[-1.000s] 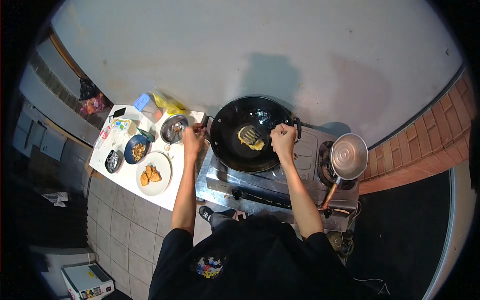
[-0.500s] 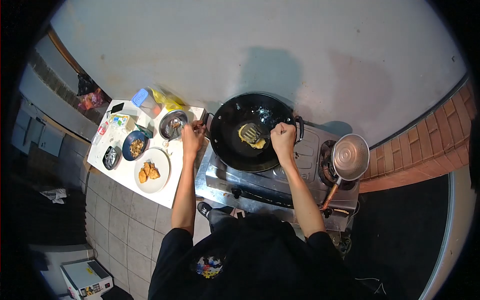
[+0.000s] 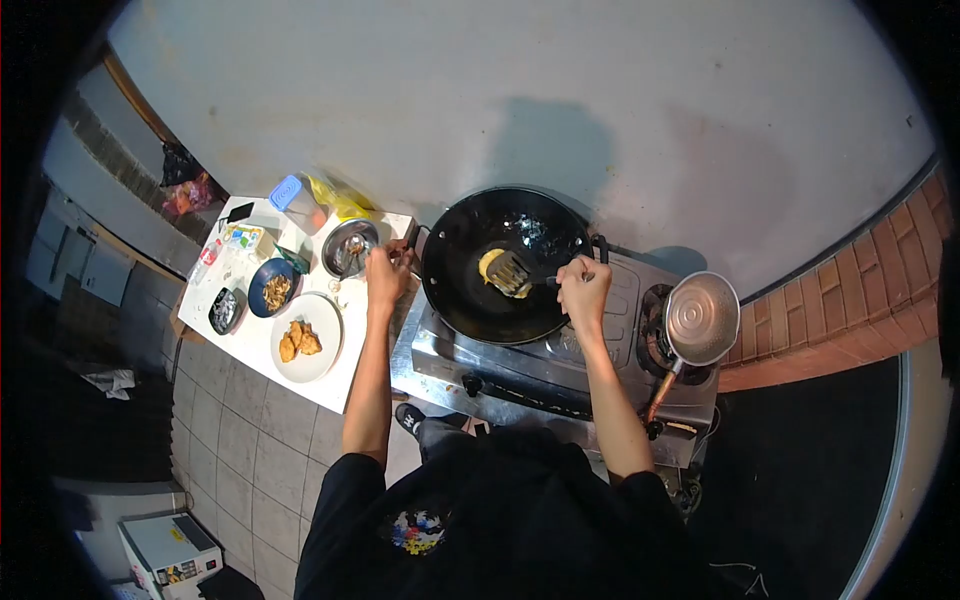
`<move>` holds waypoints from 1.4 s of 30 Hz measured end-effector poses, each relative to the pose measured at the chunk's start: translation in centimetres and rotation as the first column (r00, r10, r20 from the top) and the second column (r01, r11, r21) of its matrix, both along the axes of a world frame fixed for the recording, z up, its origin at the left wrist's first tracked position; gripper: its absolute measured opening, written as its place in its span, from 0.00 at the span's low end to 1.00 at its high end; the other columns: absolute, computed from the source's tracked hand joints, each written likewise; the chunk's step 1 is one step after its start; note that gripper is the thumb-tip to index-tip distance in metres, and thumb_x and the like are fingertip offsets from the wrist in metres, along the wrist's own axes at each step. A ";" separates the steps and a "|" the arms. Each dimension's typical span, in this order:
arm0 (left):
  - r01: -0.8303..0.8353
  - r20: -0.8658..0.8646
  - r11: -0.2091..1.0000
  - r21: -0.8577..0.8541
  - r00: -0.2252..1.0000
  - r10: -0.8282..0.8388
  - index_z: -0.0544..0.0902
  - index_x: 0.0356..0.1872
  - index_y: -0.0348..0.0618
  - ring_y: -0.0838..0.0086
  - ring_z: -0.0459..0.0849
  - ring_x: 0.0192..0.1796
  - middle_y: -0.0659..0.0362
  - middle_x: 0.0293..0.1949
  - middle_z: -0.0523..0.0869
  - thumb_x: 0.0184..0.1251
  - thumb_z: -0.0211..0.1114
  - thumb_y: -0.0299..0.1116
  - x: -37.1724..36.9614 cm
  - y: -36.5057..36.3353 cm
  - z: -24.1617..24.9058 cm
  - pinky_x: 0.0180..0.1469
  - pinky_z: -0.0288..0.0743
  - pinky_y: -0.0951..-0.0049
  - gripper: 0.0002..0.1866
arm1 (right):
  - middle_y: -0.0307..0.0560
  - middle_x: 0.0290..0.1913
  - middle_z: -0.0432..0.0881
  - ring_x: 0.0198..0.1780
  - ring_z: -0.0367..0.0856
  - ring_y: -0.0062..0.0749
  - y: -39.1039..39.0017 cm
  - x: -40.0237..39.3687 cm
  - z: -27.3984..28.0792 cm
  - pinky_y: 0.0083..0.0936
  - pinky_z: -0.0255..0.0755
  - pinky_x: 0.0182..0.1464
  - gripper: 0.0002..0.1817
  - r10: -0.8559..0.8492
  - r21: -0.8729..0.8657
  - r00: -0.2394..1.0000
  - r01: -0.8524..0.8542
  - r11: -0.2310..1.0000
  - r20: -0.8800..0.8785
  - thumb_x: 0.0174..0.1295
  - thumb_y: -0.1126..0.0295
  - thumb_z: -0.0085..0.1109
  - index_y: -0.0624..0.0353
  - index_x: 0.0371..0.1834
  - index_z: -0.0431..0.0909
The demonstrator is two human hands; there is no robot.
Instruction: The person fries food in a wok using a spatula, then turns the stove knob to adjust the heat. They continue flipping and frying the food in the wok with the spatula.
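A large black wok (image 3: 465, 300) rests on the metal stove. Inside it lies a yellow piece of food (image 3: 490, 264), partly covered by the slotted head of a dark spatula (image 3: 509, 271). My right hand (image 3: 584, 288) is closed round the spatula's handle at the wok's right side. At the wok's left, my left hand (image 3: 387, 273) has its fingers closed by the left handle and next to a metal bowl (image 3: 349, 248); what its fingers grip, if anything, is too small to make out.
On the white table (image 3: 330, 390) stand a plate with fried pieces (image 3: 330, 361), a dark blue bowl (image 3: 258, 300), a small black tray (image 3: 225, 311) and a blue-lidded container (image 3: 297, 204). A copper-coloured pan (image 3: 701, 318) sits on the right burner of the stove (image 3: 620, 330).
My right hand has moved a little right and down, drawing the spatula slightly the same way over the yellow food. My left hand has hardly moved.
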State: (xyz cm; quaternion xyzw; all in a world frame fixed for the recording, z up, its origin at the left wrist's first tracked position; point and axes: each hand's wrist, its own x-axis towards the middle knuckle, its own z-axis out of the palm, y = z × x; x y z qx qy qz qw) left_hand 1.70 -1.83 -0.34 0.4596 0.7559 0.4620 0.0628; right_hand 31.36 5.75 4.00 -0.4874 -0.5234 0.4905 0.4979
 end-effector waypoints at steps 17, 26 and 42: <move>-0.004 0.010 1.000 -0.011 1.000 0.004 0.85 0.40 0.32 0.59 0.88 0.40 0.44 0.36 0.87 0.55 0.68 0.25 0.1 -0.1 0.6 0.44 0.78 0.67 0.12 | 0.49 0.10 0.64 0.17 0.61 0.18 -0.2 -0.2 -3.1 0.28 0.55 0.20 0.12 -0.074 0.311 0.977 0.007 0.951 0.202 0.55 0.81 0.46 0.71 0.14 0.68; 0.031 0.058 0.999 -0.009 0.998 -0.031 0.84 0.41 0.31 0.64 0.88 0.41 0.48 0.37 0.88 0.58 0.67 0.24 -0.2 0.1 0.0 0.43 0.80 0.68 0.10 | 0.45 0.13 0.72 0.16 0.70 0.20 -1.0 0.1 -2.4 0.22 0.62 0.20 0.13 -0.009 0.262 0.984 -0.038 0.964 0.179 0.57 0.81 0.44 0.70 0.14 0.69; 0.015 -0.036 0.998 -0.055 0.999 -0.017 0.84 0.41 0.30 0.64 0.88 0.41 0.47 0.37 0.87 0.58 0.67 0.23 -0.2 0.2 0.0 0.41 0.80 0.69 0.11 | 0.61 0.14 0.61 0.15 0.61 0.29 1.0 -2.5 -4.1 0.36 0.56 0.24 0.10 -0.132 0.283 0.980 0.086 0.955 0.148 0.51 0.79 0.49 0.72 0.15 0.65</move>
